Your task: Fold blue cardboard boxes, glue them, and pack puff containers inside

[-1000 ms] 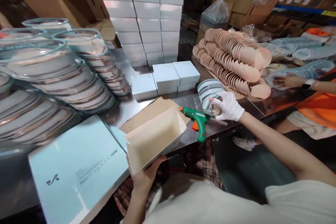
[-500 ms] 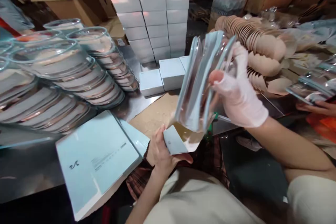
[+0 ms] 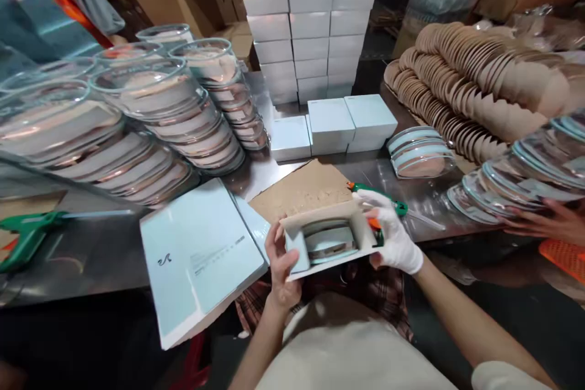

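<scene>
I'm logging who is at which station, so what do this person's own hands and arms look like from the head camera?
The right hand wears a white fabric glove that ends at the wrist. The left hand is bare, with no glove. Both forearms are uncovered, with no watch or band in view. A pale cream short sleeve shows at the right upper arm, matching the cream top below.

Bright overhead light, table glare, warped edges.

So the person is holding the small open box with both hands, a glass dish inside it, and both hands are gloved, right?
Not quite. Only the right hand wears a white glove; the left hand is bare. The head view shows both holding the small open box with the glass dish inside.
</scene>
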`<action>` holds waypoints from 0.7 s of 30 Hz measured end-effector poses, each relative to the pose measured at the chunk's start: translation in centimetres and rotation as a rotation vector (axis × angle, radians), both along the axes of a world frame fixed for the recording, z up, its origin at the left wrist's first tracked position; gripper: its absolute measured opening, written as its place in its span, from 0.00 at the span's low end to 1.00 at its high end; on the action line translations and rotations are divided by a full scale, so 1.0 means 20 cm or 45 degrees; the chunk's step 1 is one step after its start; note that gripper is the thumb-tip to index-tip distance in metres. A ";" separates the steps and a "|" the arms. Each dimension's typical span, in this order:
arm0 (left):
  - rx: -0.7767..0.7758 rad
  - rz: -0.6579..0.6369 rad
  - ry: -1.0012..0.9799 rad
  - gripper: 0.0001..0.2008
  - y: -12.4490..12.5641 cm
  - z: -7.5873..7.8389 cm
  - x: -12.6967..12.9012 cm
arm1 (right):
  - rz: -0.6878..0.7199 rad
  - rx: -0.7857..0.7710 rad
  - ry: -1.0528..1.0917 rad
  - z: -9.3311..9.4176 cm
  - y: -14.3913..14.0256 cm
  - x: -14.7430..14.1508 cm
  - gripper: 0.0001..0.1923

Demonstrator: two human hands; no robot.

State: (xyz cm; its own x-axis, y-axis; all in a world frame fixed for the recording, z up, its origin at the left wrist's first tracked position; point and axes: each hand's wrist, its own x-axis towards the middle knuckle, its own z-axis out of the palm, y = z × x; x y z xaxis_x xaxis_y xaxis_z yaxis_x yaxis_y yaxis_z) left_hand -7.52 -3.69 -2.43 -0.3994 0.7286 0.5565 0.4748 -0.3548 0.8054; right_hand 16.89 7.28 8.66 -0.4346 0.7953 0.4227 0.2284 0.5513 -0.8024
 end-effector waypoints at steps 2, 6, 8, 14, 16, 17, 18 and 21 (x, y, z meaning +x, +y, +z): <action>0.120 -0.047 -0.057 0.34 0.00 0.03 -0.02 | 0.171 -0.085 0.070 -0.07 -0.04 -0.11 0.48; 0.195 -0.012 -0.190 0.25 0.00 0.08 -0.03 | -0.194 -0.326 0.348 -0.06 -0.17 -0.34 0.31; 0.301 -0.005 -0.172 0.24 0.01 0.11 -0.04 | -0.358 -0.381 0.496 -0.03 -0.21 -0.40 0.30; 0.316 -0.126 0.234 0.22 0.04 0.18 -0.13 | -0.542 -0.450 0.019 -0.03 -0.15 -0.13 0.23; 0.317 -0.187 0.247 0.26 0.04 0.19 -0.16 | -0.812 -0.489 -0.507 -0.04 -0.12 0.02 0.27; 0.322 -0.215 0.267 0.27 0.04 0.18 -0.17 | -0.910 -0.559 -0.756 -0.05 -0.10 0.07 0.27; 0.326 -0.228 0.294 0.27 0.04 0.18 -0.18 | -0.956 -0.662 -0.954 -0.06 -0.08 0.11 0.27; 0.309 -0.203 0.380 0.22 0.06 0.14 -0.19 | -0.967 -0.904 -1.007 -0.11 -0.04 0.15 0.22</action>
State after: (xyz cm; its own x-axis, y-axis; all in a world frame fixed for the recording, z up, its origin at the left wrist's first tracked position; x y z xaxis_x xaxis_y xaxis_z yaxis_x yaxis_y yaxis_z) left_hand -11.38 -2.47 0.43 -0.0872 0.6018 0.7939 0.5984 -0.6055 0.5247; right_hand 19.81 6.49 6.51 0.2823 0.8933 -0.3497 0.8345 -0.4085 -0.3697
